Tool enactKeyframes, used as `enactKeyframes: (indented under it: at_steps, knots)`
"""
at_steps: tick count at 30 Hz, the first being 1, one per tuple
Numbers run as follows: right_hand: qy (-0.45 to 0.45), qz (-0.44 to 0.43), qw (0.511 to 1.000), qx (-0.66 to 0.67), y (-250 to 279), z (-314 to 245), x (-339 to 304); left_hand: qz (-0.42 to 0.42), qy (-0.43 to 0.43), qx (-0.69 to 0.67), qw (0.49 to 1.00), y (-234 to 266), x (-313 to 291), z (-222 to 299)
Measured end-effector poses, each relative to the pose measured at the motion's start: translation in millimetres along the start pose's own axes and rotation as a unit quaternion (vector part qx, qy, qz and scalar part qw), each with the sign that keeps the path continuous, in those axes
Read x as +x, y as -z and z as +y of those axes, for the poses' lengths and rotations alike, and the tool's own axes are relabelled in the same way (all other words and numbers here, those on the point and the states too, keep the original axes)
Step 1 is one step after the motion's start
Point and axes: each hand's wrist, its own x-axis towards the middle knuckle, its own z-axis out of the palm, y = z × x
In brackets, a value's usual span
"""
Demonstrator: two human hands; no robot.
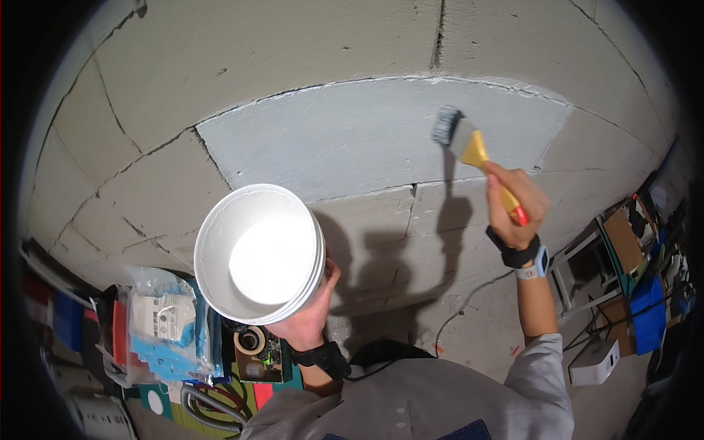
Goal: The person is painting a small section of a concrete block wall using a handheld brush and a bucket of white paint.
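Note:
My right hand [517, 205] grips a paintbrush [475, 149] by its yellow, red-tipped handle. The dark bristles, coated in white, are at the face of a block wall [308, 44], over a long block painted white [323, 132]; whether they touch it I cannot tell. My left hand [312, 315] holds a white plastic bucket [209, 242] from below and the side, its fingers partly hidden behind it. White paint [270, 257] shows inside the bucket, which is tilted toward me. Both wrists wear black straps.
At lower left lie clear plastic packages [165, 315] with blue contents, a box with a roll of tape [249, 340], and grey hose [209, 407]. A metal-legged rack with cardboard [623, 238], a blue item [649, 312] and a white box [594, 363] stand at right. A cable [466, 304] crosses the floor.

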Motion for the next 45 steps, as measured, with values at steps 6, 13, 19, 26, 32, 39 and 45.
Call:
enactKeyframes:
  at_steps: [6,13,19,26,32,39,45]
  knots:
    - [0.06,0.002,0.995,0.08,-23.3,-41.5,11.5,0.034,-0.039,-0.004,0.999,1.4,-3.7,4.7]
    - [0.072,-0.079,0.983,0.151,-67.5,-53.6,37.2,0.024,-0.06,0.03,0.997,-0.4,-2.4,18.3]
    - [-0.011,-0.02,0.999,-0.049,2.7,-22.4,24.0,0.016,-0.043,0.007,0.999,3.8,-5.0,35.2]
    - [0.076,-0.018,0.992,0.099,-38.1,-64.7,37.8,0.029,-0.045,0.004,0.999,1.4,-3.4,42.5]
    - [0.091,-0.057,0.983,0.147,-89.3,-77.9,53.6,0.023,-0.056,0.018,0.998,-3.1,-4.6,44.4]
    - [-0.017,-0.007,1.0,-0.006,-13.9,-33.0,35.8,0.054,-0.052,-0.008,0.997,-0.3,-4.9,50.9]
    - [0.016,-0.001,1.0,0.014,-20.8,-58.3,19.8,0.049,-0.064,0.007,0.997,2.3,-5.8,55.5]
